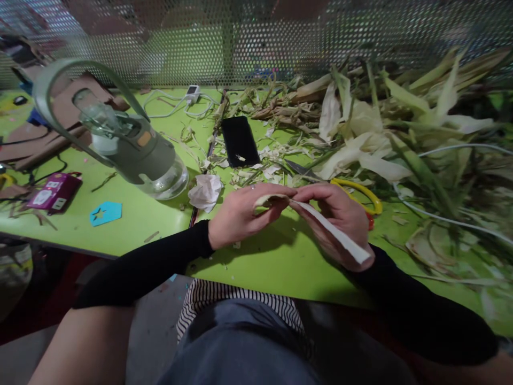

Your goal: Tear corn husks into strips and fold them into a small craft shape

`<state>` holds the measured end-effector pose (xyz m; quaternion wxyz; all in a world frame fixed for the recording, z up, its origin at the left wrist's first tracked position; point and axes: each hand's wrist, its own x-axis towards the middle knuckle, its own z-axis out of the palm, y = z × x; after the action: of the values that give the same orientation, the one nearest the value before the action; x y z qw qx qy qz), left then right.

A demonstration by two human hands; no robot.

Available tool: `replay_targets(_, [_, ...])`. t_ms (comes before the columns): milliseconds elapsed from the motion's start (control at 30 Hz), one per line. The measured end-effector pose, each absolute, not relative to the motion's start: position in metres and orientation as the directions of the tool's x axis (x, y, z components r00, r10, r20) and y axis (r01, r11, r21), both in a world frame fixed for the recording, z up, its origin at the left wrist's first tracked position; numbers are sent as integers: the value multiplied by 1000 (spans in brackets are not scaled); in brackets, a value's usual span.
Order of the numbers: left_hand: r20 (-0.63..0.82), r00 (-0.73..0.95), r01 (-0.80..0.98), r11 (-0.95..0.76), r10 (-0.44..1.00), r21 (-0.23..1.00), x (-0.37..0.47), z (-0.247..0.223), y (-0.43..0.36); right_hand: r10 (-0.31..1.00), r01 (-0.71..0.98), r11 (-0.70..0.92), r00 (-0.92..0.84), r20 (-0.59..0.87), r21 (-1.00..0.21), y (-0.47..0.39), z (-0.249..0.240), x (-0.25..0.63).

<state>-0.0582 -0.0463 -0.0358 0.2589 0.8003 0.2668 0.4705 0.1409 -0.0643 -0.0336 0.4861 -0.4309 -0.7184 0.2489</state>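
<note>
Both hands meet over the green table, pinching a pale strip of corn husk (331,227) between their fingertips. My left hand (244,211) grips one curled end of it. From my right hand (340,216) the rest of the strip slants down across the palm towards the wrist. Just beyond the right hand lie scissors with yellow handles (358,195), their blades partly among husk scraps. A crumpled white paper (206,192) is left of my left hand. Behind the hands a black phone (240,141) lies flat with a small pale scrap on it.
A large pile of corn husks (372,128) covers the right side, crossed by a white cable. To the left stands a water bottle (148,155) with a tall handle. A purple box (56,192) and a blue paper piece (105,213) lie farther left. Perforated metal (272,53) borders the back.
</note>
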Motion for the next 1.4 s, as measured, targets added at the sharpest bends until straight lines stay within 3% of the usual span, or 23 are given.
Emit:
replay_targets(100, [335,421,90,-406,843,909,-55,-37,-43,898,366,436,-124,422,-822,-60,-32,139])
replay_targets(167, [120,470,14,-143,875,990,-53,-39,-40,929,334,370,-123,349,-867,-58,-31,137])
replay_targets(300, [-84,526,-144,186,846,972,-53,-38,-36,961,228,253,-167,218,-940,-56,-30,134])
replay_targets(500, [-302,546,-229,486,781,844,-52,-28,-37,971,225,207,-164,172,-952,-54,-33,137])
replay_targets(667, [-389,395,-375,533,832,759,-48,-24,-35,915,398,371,-2,404,-839,-49,-33,142])
replay_targets(767, [-399,386,-395,540,832,743,-47,-24,-34,854,523,473,-76,515,-708,-48,-32,142])
replay_targets(900, [-337,421,-407,507,842,760,-48,-23,-37,838,604,501,-161,521,-620,-49,-31,142])
replay_targets(1100, [-221,467,-403,429,856,809,-50,-25,-43,881,617,465,-252,401,-635,-52,-30,142])
replay_targets(1267, [-189,439,-387,375,879,842,-51,-30,-41,758,699,545,-174,629,-463,-55,-26,140])
replay_targets(1400, [-95,447,-314,255,889,914,-51,-29,-43,753,715,592,-327,571,-372,-55,-26,139])
